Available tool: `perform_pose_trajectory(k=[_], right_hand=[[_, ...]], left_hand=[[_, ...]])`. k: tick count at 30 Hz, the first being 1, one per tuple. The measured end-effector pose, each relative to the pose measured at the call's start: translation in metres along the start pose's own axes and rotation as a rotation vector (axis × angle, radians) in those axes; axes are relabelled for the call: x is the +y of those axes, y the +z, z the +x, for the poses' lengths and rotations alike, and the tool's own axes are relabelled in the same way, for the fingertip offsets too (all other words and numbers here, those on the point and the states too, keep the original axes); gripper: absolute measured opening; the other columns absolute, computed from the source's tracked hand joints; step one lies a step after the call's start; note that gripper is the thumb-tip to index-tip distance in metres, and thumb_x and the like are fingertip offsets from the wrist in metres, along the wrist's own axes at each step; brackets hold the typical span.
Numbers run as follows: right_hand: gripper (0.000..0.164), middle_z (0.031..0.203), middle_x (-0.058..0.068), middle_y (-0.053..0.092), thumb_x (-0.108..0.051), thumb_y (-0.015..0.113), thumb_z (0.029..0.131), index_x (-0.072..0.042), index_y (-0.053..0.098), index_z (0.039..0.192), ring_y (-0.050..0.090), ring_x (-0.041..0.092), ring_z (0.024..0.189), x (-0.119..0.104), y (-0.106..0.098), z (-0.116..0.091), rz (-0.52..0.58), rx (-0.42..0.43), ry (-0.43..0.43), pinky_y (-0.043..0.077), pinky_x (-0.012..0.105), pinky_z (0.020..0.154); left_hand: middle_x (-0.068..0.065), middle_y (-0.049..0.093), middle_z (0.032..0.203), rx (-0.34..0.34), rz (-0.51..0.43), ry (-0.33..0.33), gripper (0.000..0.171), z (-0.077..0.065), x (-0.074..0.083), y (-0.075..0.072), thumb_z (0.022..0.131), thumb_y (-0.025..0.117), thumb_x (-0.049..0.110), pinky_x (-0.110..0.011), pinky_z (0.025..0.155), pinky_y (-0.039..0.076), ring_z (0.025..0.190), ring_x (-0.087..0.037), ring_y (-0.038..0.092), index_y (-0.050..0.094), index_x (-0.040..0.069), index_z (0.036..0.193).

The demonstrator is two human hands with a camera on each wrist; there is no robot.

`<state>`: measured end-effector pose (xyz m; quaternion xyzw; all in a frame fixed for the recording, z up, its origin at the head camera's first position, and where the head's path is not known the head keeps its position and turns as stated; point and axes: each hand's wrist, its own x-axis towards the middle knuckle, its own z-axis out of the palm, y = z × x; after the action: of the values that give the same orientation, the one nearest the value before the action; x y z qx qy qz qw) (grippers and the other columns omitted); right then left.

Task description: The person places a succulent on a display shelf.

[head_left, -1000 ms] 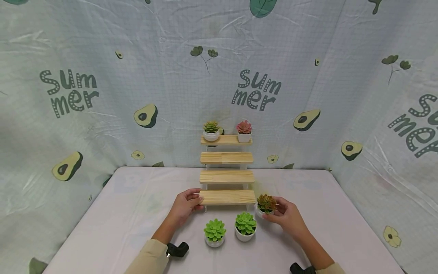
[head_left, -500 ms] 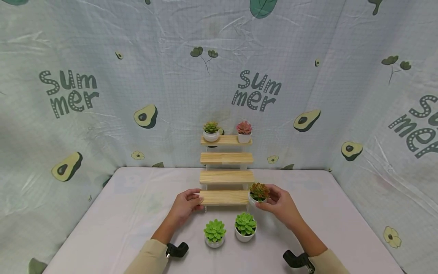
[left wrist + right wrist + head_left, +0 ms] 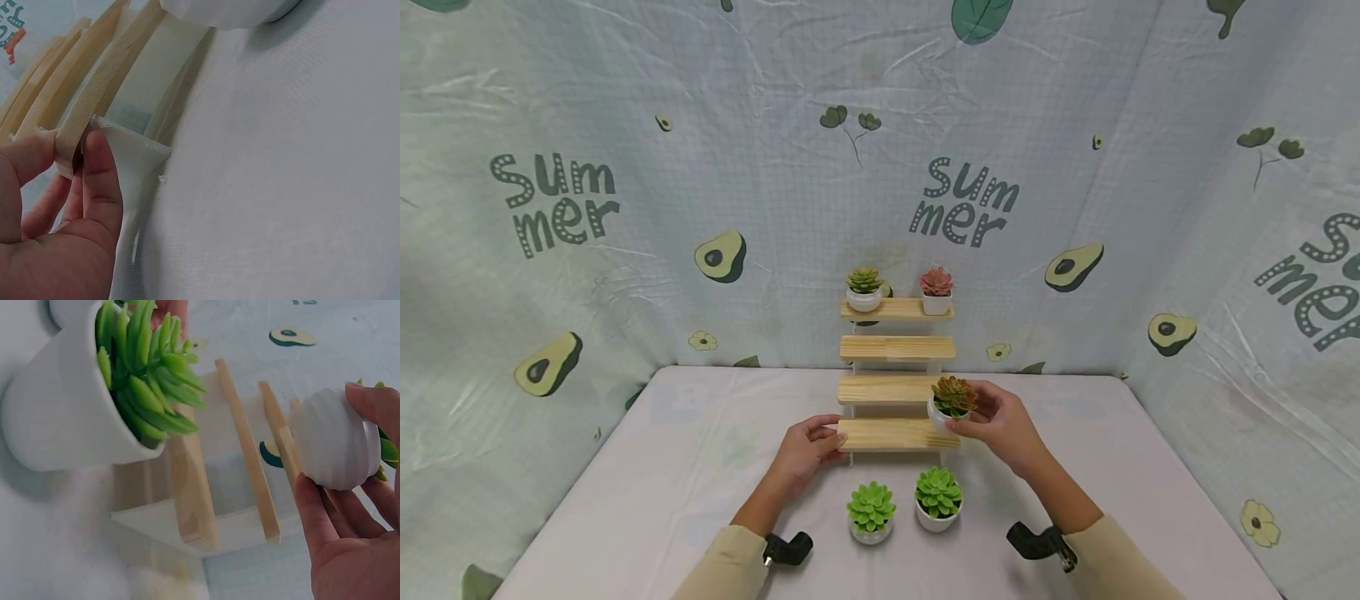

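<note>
My left hand point(image 3: 805, 452) pinches the left end of the lowest board of a wooden tiered plant stand point(image 3: 880, 434). In the left wrist view, thumb and fingers grip the board's end point(image 3: 70, 145) beside its clear support. My right hand point(image 3: 1009, 427) holds a reddish-green potted succulent point(image 3: 953, 397) by its white pot, at the right end of the lower boards. Seen from the right wrist, the ribbed pot point(image 3: 331, 440) sits between thumb and fingers, its leaves mostly hidden. Whether the pot touches a board I cannot tell.
Two bright green potted succulents, left point(image 3: 870, 508) and right point(image 3: 937, 493), stand on the table point(image 3: 715, 492) in front of the stand. The top board carries a green succulent point(image 3: 864, 289) and a pink one point(image 3: 936, 292). A patterned curtain point(image 3: 790, 192) hangs behind.
My right hand has moved the reddish-green succulent up and to the left, from beside the lowest board to in front of the boards' right end. The left hand stays on the board.
</note>
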<state>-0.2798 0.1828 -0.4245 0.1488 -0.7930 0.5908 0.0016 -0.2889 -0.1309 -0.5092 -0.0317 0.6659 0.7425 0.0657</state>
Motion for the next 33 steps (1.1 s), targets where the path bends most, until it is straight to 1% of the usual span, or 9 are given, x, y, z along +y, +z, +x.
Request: perform_pose_trajectory(k=[2,5,10,13,18,23,28,30,33], right_hand=[[0.064,0.122,0.006,0.061,-0.032,0.083,0.069,-0.017,0.056,0.125,0.061,0.018,0.109,-0.002,0.002,0.004,0.003,0.000,0.006,0.053,0.021,0.088],[0.064,0.122,0.006,0.061,-0.033,0.083,0.069,-0.017,0.056,0.124,0.062,0.018,0.108,-0.005,0.005,0.011,0.013,-0.008,0.002,0.054,0.021,0.087],[0.061,0.121,0.010,0.061,-0.027,0.082,0.072,-0.014,0.056,0.125,0.062,0.018,0.104,-0.011,0.010,0.022,0.056,-0.061,-0.030,0.055,0.021,0.081],[0.058,0.120,0.009,0.061,-0.026,0.082,0.072,-0.015,0.057,0.123,0.062,0.018,0.102,-0.016,0.015,0.030,0.066,-0.086,-0.050,0.056,0.022,0.078],[0.057,0.118,0.007,0.062,-0.029,0.083,0.070,-0.018,0.059,0.121,0.063,0.019,0.101,-0.025,0.025,0.043,0.066,-0.103,-0.074,0.057,0.026,0.076],[0.061,0.117,0.005,0.063,-0.033,0.084,0.068,-0.020,0.059,0.122,0.064,0.018,0.101,-0.032,0.036,0.058,0.056,-0.090,-0.065,0.058,0.028,0.079],[0.062,0.115,0.003,0.065,-0.038,0.084,0.067,-0.021,0.061,0.122,0.065,0.018,0.097,-0.037,0.046,0.071,0.012,-0.075,-0.060,0.058,0.031,0.077],[0.063,0.115,0.002,0.065,-0.040,0.083,0.067,-0.021,0.060,0.123,0.065,0.016,0.097,-0.038,0.050,0.075,-0.009,-0.070,-0.056,0.058,0.031,0.078],[0.063,0.116,0.003,0.065,-0.040,0.083,0.068,-0.019,0.060,0.123,0.065,0.016,0.098,-0.041,0.054,0.079,0.003,-0.068,-0.047,0.057,0.031,0.080]], left_hand=[[-0.012,0.064,0.093,0.001,-0.004,0.001,0.040,0.000,-0.001,0.000,0.087,0.063,-0.001,-0.037,0.074,0.059,0.079,-0.018,0.064,0.054,-0.002,0.126],[-0.012,0.063,0.093,-0.003,0.000,0.004,0.040,0.000,-0.001,-0.001,0.086,0.064,-0.001,-0.037,0.075,0.059,0.080,-0.019,0.065,0.054,-0.003,0.125],[-0.012,0.063,0.093,-0.007,0.001,0.010,0.041,-0.002,0.000,-0.001,0.086,0.064,-0.001,-0.036,0.074,0.060,0.079,-0.019,0.065,0.054,-0.003,0.126],[-0.011,0.063,0.092,-0.008,-0.008,0.007,0.042,-0.002,0.001,-0.001,0.086,0.064,-0.001,-0.035,0.073,0.060,0.079,-0.019,0.065,0.053,-0.004,0.126],[-0.011,0.063,0.092,-0.007,-0.018,-0.004,0.043,-0.002,0.001,-0.003,0.085,0.065,-0.001,-0.034,0.072,0.060,0.078,-0.019,0.065,0.053,-0.003,0.127],[-0.011,0.062,0.091,-0.004,-0.028,-0.004,0.042,-0.003,0.002,-0.004,0.085,0.064,-0.002,-0.034,0.072,0.060,0.077,-0.019,0.064,0.053,-0.003,0.126],[-0.011,0.063,0.091,-0.007,-0.032,0.000,0.042,-0.003,0.002,-0.003,0.085,0.064,-0.002,-0.034,0.072,0.060,0.078,-0.019,0.064,0.053,-0.003,0.126],[-0.011,0.063,0.091,-0.013,-0.034,0.002,0.042,-0.004,0.002,-0.002,0.086,0.064,-0.002,-0.034,0.073,0.060,0.078,-0.019,0.064,0.053,-0.003,0.126],[-0.012,0.063,0.093,-0.019,-0.027,0.002,0.042,-0.004,0.002,-0.001,0.086,0.064,-0.001,-0.035,0.074,0.060,0.079,-0.019,0.064,0.053,-0.003,0.126]])
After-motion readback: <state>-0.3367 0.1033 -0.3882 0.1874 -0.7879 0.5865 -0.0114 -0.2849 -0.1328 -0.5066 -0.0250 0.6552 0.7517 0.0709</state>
